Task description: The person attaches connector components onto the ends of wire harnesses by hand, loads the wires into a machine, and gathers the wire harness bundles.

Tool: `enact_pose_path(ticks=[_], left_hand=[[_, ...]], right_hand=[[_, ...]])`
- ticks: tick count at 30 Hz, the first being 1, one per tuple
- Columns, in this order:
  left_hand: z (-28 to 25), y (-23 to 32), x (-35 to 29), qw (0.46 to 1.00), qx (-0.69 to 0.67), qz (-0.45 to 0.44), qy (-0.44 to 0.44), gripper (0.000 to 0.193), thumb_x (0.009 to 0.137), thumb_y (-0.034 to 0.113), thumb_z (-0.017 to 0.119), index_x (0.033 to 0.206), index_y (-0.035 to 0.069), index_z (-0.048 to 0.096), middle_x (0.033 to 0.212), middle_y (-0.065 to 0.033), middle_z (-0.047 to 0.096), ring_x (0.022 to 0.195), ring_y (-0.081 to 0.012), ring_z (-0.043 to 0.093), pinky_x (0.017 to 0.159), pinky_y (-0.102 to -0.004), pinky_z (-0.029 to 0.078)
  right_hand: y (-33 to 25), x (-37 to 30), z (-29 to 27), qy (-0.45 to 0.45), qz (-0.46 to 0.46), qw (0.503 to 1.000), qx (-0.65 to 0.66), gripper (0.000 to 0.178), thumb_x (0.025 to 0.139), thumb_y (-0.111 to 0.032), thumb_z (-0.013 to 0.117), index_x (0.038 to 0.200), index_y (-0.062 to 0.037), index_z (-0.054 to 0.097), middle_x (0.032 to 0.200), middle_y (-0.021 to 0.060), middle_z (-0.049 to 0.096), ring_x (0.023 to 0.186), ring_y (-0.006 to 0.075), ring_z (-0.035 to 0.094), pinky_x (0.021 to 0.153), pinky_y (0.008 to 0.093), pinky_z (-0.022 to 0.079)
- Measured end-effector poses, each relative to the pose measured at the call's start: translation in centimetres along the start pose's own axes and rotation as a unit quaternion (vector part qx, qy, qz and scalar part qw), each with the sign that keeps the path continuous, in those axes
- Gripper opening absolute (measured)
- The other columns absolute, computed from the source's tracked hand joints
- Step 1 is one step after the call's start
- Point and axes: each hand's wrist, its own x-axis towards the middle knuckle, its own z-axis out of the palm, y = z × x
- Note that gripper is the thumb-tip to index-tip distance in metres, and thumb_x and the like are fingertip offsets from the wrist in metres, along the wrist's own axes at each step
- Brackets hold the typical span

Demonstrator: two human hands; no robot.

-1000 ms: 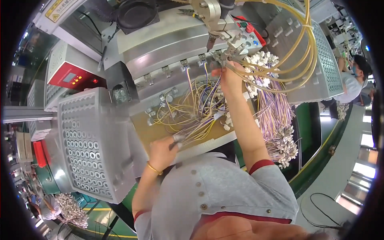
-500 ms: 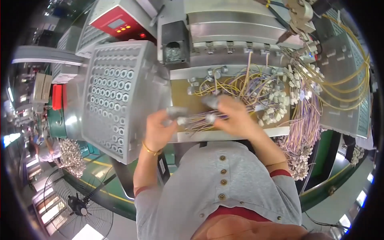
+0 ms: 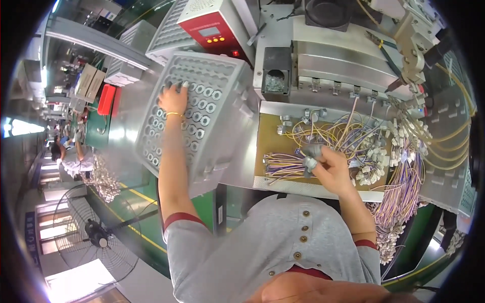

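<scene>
My left hand reaches over a grey tray of round metal ring parts in rows. Its fingers are bent down among the rings, with a gap between thumb and forefinger. A covering shows on one fingertip, and I see nothing in its grasp. My right hand is above the work board, thumb and forefinger in grey finger covers and drawn together. Whatever they may pinch is hidden. Beside them lies a bundle of purple and yellow wires, with more tangled yellow wires behind.
White connectors crowd the board's right side, and a thick wire bunch hangs over its edge. Behind stand a metal machine, a black box and a red control box. A floor fan stands lower left.
My left hand has left the wires and gone left and away onto the ring tray. The right hand stays by the wire bundle. The whole view has shifted leftward.
</scene>
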Motion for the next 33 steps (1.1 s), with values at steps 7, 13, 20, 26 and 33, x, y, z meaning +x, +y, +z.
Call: enact_pose_path(ticks=[7,13,20,26,33], left_hand=[[-11.2,5.8,-3.9,0.709,-0.686,-0.095,-0.131,0.030,0.073,0.007,0.054,0.102,0.000,0.054,0.084,-0.0090,0.060,0.077,-0.0147,0.058,0.065,-0.0280,0.047],[-14.2,12.2,-15.4,0.513,-0.752,-0.078,-0.407,0.031,0.076,0.007,0.059,0.105,0.000,0.052,0.097,-0.0119,0.058,0.074,-0.0153,0.058,0.058,-0.0238,0.047],[-14.9,15.0,-17.2,0.427,-0.792,-0.070,-0.431,0.034,0.077,0.004,0.058,0.109,-0.004,0.049,0.093,-0.0105,0.059,0.072,-0.0133,0.057,0.053,-0.0217,0.047],[-15.7,15.2,-17.4,0.434,-0.810,-0.026,-0.395,0.034,0.076,-0.001,0.057,0.109,-0.005,0.049,0.092,-0.0107,0.059,0.072,-0.0126,0.056,0.054,-0.0218,0.048],[-15.9,15.8,-17.9,0.525,-0.783,0.050,-0.329,0.032,0.075,-0.004,0.059,0.107,-0.004,0.053,0.104,-0.0088,0.055,0.086,-0.0132,0.054,0.069,-0.0238,0.047]], right_hand=[[0.7,1.5,0.4,0.076,-0.011,0.996,-0.042,0.008,0.074,-0.006,0.060,0.073,0.0002,0.055,0.055,-0.0011,0.046,0.049,0.0031,0.040,0.043,0.0205,0.032],[0.8,1.9,0.7,0.070,-0.020,0.997,-0.035,0.005,0.072,-0.003,0.060,0.072,-0.0014,0.055,0.053,-0.0005,0.050,0.049,0.0031,0.044,0.044,0.0203,0.035],[1.8,0.9,0.2,0.087,-0.044,0.995,-0.032,0.006,0.070,-0.002,0.060,0.071,-0.0008,0.055,0.054,0.0006,0.053,0.049,0.0029,0.044,0.044,0.0198,0.034],[1.0,0.8,-0.6,0.072,-0.054,0.994,-0.066,0.009,0.066,-0.003,0.062,0.068,-0.0012,0.054,0.052,0.0008,0.050,0.048,0.0026,0.039,0.042,0.0208,0.032],[0.3,1.1,-1.2,0.078,-0.111,0.983,-0.120,0.015,0.060,-0.004,0.062,0.059,-0.0022,0.047,0.048,0.0049,0.043,0.040,0.0151,0.036,0.039,0.0249,0.029]])
